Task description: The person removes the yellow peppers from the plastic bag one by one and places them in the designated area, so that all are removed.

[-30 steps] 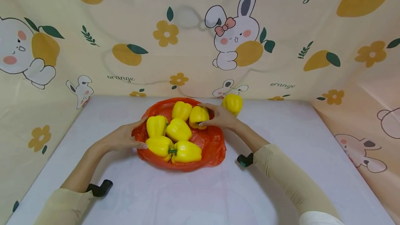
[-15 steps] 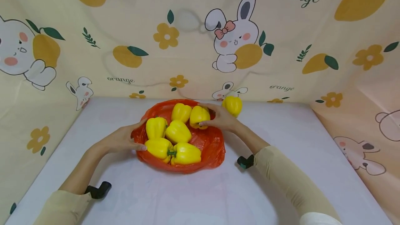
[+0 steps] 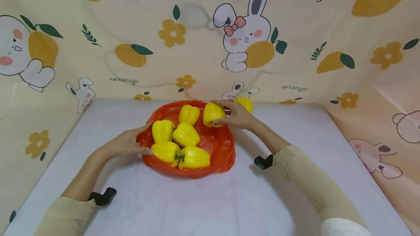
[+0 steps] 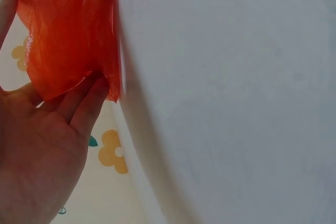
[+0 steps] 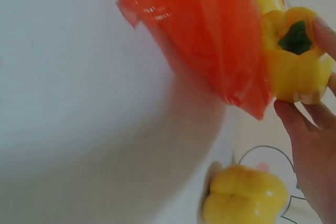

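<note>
My right hand (image 3: 240, 115) grips a yellow bell pepper (image 3: 213, 114) at the back right of a red plastic bag (image 3: 210, 145). In the right wrist view, the gripped pepper (image 5: 299, 72) shows its green stem, and fingertips press its underside. My left hand (image 3: 126, 143) holds the bag's left side, thumb toward the front and fingers toward the back. The left wrist view shows its fingers (image 4: 79, 103) partly hidden behind the edge of the bag (image 4: 68, 35). Several other yellow bell peppers (image 3: 186, 134) lie in the open bag.
One more yellow bell pepper (image 3: 244, 104) stands on the white table (image 3: 197, 207) behind my right hand, partly covered by it. A printed cloth (image 3: 197, 65) with rabbits and fruit hangs behind and at both sides. Black wrist mounts (image 3: 104, 196) stick out from the sleeves.
My right hand has moved slightly right and back with its pepper, away from the other peppers in the bag. The left hand stays at the bag's left side.
</note>
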`<state>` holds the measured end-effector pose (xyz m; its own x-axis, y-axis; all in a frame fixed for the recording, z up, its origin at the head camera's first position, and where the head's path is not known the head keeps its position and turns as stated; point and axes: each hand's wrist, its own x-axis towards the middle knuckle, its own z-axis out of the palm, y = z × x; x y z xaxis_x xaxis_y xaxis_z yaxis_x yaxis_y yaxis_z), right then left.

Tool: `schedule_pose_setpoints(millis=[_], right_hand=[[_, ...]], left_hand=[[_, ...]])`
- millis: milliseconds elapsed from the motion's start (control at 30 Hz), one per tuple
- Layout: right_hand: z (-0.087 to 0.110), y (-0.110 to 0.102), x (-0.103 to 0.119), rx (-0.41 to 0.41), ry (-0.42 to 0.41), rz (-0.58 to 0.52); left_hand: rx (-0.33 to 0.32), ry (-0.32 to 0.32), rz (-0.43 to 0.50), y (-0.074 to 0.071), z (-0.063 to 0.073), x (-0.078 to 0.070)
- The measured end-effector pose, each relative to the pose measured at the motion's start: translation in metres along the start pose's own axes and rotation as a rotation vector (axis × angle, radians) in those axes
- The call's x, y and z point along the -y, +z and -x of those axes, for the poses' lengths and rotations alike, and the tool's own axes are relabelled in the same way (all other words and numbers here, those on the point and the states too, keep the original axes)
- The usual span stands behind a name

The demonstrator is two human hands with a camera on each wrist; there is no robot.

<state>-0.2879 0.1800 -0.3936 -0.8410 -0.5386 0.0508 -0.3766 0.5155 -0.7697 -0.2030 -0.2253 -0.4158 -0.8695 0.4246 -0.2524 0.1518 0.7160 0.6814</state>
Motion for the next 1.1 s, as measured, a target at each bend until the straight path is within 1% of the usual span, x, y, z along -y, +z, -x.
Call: schedule_pose_setpoints(millis=[200,367,600,700,867,967,1100], right_hand=[[0.007,-0.014,0.003,-0.03,0.021,0.005],[0.012,-0.028,0.0,-0.072,0.044,0.039],[0.018,-0.048,-0.006,-0.08,0.08,0.044],[0.02,-0.057,-0.007,-0.084,0.092,0.045],[0.023,-0.07,-0.01,-0.089,0.106,0.033],[0.026,-0.074,-0.011,-0.093,0.133,0.021],[0.033,-0.077,0.0,-0.106,0.176,0.023]], left_hand=[[0.004,-0.008,-0.003,0.001,0.0,-0.001],[0.009,-0.008,-0.004,0.002,-0.002,-0.004],[0.019,-0.016,0.013,0.002,-0.003,-0.004],[0.012,-0.021,0.004,0.001,-0.002,-0.003],[-0.018,-0.017,-0.014,-0.004,-0.001,-0.002],[-0.021,-0.008,-0.013,-0.004,0.001,-0.002],[-0.025,-0.007,-0.015,-0.003,0.002,-0.002]])
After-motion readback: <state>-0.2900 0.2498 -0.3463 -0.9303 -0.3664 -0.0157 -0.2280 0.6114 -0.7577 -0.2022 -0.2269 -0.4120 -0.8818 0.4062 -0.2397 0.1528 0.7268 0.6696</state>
